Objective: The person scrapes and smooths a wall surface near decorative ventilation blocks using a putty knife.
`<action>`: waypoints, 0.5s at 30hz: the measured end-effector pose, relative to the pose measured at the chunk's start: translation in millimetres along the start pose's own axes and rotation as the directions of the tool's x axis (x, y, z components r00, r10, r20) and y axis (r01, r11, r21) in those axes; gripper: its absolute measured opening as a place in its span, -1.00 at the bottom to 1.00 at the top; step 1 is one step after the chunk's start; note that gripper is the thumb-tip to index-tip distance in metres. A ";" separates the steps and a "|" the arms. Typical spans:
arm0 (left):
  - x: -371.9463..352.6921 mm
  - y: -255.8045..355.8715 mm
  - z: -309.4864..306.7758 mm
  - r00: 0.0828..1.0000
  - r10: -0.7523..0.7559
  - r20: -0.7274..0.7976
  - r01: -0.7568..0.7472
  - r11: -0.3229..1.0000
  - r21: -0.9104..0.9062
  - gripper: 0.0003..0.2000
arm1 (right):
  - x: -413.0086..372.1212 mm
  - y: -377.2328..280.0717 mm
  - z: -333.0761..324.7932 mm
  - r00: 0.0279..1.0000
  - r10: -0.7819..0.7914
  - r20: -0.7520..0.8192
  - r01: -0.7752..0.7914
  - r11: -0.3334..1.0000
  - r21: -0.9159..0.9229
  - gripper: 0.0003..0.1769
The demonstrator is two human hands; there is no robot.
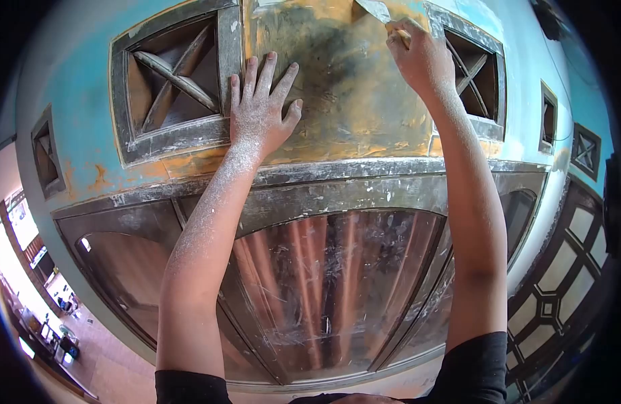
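Observation:
Between two vents is a wall patch (351,101) with mottled yellow, grey and dark stains. My left hand (260,111) lies flat against its left part, fingers spread, dusted with white powder. Higher up on the right, my right hand (423,57) is closed around the handle of a putty knife (374,10). The knife's pale metal blade points up and left against the wall near the top edge of the view. White dust also coats both forearms.
A left vent (172,81) and a right vent (473,74) have crossed bars in dark, chipped frames. Below runs a wooden ledge (337,172) over glass panes (334,283) with a reddish curtain behind. A panelled door (559,289) stands at right; the floor (115,357) shows lower left.

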State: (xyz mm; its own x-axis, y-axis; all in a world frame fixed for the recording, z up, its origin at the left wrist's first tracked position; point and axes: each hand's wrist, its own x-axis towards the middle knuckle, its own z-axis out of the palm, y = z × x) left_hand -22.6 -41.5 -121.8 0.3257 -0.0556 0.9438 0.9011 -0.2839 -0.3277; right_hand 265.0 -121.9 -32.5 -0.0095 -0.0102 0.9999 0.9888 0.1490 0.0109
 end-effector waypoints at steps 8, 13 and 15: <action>-0.8 -0.3 1.2 1.000 0.004 -0.010 -0.004 1.000 0.000 -0.33 | 14.0 6.1 3.1 0.998 -0.064 -0.018 0.064 0.998 0.007 -0.64; -1.0 0.5 1.4 1.000 -0.002 -0.004 0.002 1.000 0.002 -0.33 | 26.4 6.0 4.3 0.999 -0.038 -0.016 0.039 0.998 0.041 -0.66; -1.3 0.3 1.0 1.000 -0.007 -0.005 0.007 1.000 0.002 -0.33 | 14.4 -2.6 4.0 0.999 -0.043 0.001 0.042 0.998 0.054 -0.66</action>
State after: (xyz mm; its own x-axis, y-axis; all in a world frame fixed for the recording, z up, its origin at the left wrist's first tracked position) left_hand -22.5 -40.5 -123.1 0.3181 -0.0590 0.9462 0.9038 -0.2823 -0.3215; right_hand 261.7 -118.5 -18.2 -0.0517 -0.0153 0.9985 0.9780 0.2014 0.0537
